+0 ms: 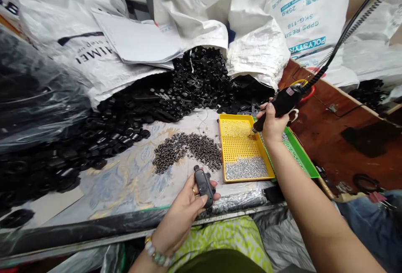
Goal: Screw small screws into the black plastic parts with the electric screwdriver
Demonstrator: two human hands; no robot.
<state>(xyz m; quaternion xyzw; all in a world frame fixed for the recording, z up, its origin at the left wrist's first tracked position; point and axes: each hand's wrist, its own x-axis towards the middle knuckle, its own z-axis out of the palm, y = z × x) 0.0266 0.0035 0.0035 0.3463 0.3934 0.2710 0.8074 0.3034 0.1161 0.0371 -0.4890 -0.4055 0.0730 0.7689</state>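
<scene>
My left hand [191,199] is closed around a small black plastic part [204,186] with round lugs, held above the table's front edge. In my right hand [272,122] is a black electric screwdriver [284,102], its cord running up to the right. The screwdriver's tip points down at the yellow perforated tray [224,151], over its upper right area. Silver screws [246,168] lie heaped at the near end of that tray, and more sit in rows of holes at its far end. Beside it is a green tray [303,160], partly hidden by my right arm.
A pile of small dark metal pieces [188,149] lies left of the yellow tray. Black plastic parts [116,135] spread along the left and back, spilling from white sacks [194,9]. A brown wooden board [342,126] stands at the right.
</scene>
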